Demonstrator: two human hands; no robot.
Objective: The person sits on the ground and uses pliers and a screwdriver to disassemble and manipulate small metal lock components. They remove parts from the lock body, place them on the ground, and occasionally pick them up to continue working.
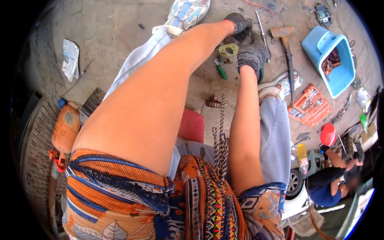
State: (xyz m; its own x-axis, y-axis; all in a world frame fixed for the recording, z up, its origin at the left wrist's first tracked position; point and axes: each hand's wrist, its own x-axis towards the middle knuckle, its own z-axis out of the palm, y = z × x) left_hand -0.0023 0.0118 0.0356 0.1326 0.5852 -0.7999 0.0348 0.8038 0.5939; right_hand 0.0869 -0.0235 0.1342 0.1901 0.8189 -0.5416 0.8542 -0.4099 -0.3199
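Grey knit work gloves cover both hands, which meet over the floor at the upper middle. My left hand (239,23) reaches in from the left with its fingers curled closed. My right hand (252,53) is just below, its fingers bent in toward the left one. Whatever the fingers grip between them is dark and mostly hidden. Beside my right hand lies a yellowish metal plate with a hole (228,49), on some dark parts. A screwdriver with a green handle (221,72) rests below that plate. To the right of my hands is a long metal wrench (263,36).
A hammer (287,52) lies right of the wrench. Farther right are a light-blue bin (314,42) holding copper-coloured scrap and an orange socket-set case (310,106). A copper-wound part (213,102) and a red stool (193,125) are between my legs. A co-worker (334,184) crouches at lower right.
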